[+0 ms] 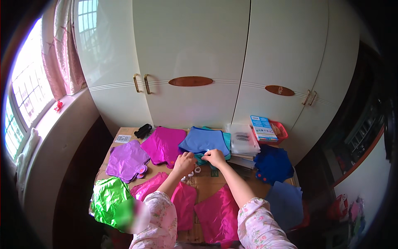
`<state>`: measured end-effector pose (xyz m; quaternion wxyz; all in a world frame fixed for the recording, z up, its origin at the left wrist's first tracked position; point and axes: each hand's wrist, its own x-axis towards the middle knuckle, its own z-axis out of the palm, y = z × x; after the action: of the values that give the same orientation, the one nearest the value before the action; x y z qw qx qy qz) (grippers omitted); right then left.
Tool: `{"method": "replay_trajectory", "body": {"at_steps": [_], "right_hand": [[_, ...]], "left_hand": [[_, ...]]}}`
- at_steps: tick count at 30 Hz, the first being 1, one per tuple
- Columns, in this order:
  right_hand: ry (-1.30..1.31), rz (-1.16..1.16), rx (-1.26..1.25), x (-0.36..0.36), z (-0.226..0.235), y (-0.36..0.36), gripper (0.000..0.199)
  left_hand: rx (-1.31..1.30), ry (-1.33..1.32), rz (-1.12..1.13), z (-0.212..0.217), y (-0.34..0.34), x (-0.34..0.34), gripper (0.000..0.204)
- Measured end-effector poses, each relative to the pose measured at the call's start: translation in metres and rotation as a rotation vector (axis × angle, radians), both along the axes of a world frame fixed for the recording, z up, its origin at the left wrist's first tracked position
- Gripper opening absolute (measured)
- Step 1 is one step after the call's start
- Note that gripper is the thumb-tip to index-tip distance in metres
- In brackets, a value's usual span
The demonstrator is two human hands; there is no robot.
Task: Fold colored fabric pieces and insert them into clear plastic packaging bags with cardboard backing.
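Both of my hands meet over the middle of the cardboard surface, at the near edge of a light-blue flat foil piece (205,140). My left hand (185,163) is closed, its fingertips turned toward the right one. Thumb and fingers of my right hand (214,157) are pinched together by that same edge. Anything between the fingers of either hand is too small to make out. Teal foil (227,139) shows from under the blue piece. Small white rings (197,169) lie just below my hands.
Around the cardboard (203,181) lie foil pieces: purple (127,159), magenta (164,143), green (108,199), pink (217,213), dark blue (273,164) and grey-blue (286,204). Clear plastic sleeves (243,139) and a red basket (282,130) holding a blue box (263,128) stand at the back right, before white cabinets (186,45).
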<state>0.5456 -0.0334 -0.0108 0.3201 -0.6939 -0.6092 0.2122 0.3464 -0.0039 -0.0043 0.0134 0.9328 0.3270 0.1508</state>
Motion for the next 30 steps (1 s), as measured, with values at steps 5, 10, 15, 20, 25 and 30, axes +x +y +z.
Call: {"method": "replay_trajectory", "body": {"at_steps": [5, 10, 15, 20, 25, 30], "right_hand": [[0.072, -0.021, 0.090, 0.005, -0.011, 0.004, 0.027], [-0.059, 0.012, 0.038, -0.008, -0.002, 0.000, 0.024], [-0.056, -0.086, 0.109, -0.004, 0.001, 0.002, 0.022], [0.412, -0.339, 0.243, 0.042, 0.008, 0.023, 0.018], [0.636, -0.431, 0.440, 0.128, 0.054, 0.031, 0.013], [0.402, -0.523, 0.625, 0.167, 0.133, 0.020, 0.022]], "left_hand": [[0.019, -0.043, -0.104, -0.017, 0.014, 0.009, 0.016], [-0.063, -0.053, -0.047, -0.025, 0.022, 0.016, 0.013], [-0.108, 0.081, -0.007, -0.015, 0.018, 0.020, 0.031], [-0.160, 0.180, 0.046, -0.007, 0.017, 0.028, 0.047], [-0.256, 0.267, 0.042, 0.004, 0.019, 0.035, 0.052], [-0.164, 0.271, 0.025, -0.017, 0.027, 0.032, 0.054]]}}
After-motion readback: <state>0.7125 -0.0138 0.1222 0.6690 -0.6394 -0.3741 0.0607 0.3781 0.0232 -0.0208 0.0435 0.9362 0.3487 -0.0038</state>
